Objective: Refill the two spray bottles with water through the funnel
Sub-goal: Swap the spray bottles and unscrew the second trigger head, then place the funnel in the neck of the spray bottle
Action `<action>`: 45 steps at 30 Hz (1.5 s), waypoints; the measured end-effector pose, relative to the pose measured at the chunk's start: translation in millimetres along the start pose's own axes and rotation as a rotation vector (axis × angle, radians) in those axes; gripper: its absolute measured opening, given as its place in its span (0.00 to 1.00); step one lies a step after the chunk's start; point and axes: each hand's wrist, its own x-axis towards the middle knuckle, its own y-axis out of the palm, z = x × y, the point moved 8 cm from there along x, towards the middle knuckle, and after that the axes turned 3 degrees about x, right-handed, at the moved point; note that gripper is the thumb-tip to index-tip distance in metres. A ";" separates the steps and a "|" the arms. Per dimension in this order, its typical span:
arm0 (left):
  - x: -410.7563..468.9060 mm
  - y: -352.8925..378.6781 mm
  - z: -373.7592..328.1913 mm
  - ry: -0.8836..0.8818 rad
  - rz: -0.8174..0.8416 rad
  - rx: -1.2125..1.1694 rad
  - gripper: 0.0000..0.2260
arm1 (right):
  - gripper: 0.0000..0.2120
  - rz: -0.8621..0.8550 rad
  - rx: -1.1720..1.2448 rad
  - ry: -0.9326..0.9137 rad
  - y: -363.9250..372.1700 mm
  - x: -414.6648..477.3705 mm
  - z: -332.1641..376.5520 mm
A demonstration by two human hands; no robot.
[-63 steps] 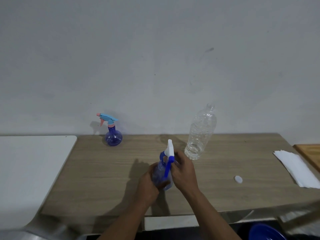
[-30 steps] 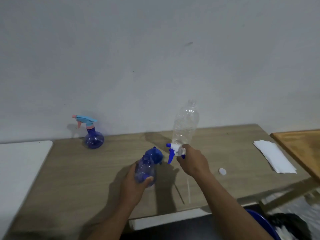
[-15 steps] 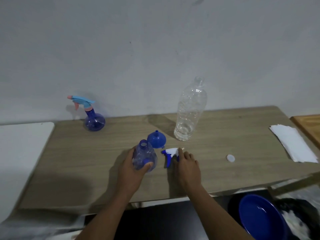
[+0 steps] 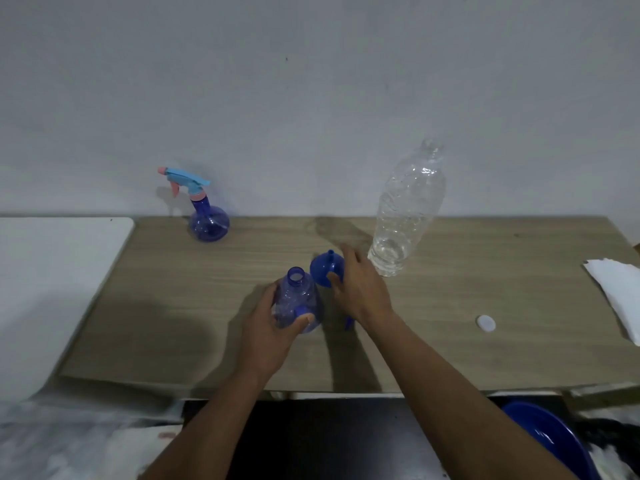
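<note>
free: bare table point(image 4: 485, 348) front-right | blocked: water bottle point(image 4: 405, 216) just right of funnel point(image 4: 323, 270)

Both bare forearms reach forward from the bottom edge. The left hand point(image 4: 273, 327) is curled around the open spray bottle point(image 4: 297, 299), thumb pressed against its front. The right hand point(image 4: 360, 289) lies palm down, fingers spread, fingertips touching the blue funnel point(image 4: 323, 268).

White paper sheets point(image 4: 620, 299) at table point(image 4: 173, 306) right edge; blue basin point(image 4: 547, 441), perhaps, below.
</note>
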 end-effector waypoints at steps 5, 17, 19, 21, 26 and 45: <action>1.4 0.1 0.6 0.012 -0.017 0.024 0.30 | 0.41 0.391 -0.313 -0.045 33.2 55.5 6.2; 2.2 1.0 6.9 0.003 -0.020 -0.001 0.30 | 0.38 0.236 0.033 -0.064 1.4 64.7 10.3; 2.4 2.2 9.0 -0.006 -0.015 -0.008 0.30 | 0.34 0.126 0.351 -0.032 -22.5 51.5 16.3; 2.5 3.4 11.0 -0.011 -0.009 -0.006 0.30 | 0.29 0.061 0.578 -0.013 -43.5 35.4 25.0; 0.8 2.6 8.6 -0.011 -0.012 -0.004 0.33 | 0.27 0.010 0.938 -0.053 -73.6 -1.5 52.4; 2.8 2.5 5.6 -0.009 0.029 -0.008 0.30 | 0.43 0.091 0.847 -0.143 -34.8 -37.7 74.2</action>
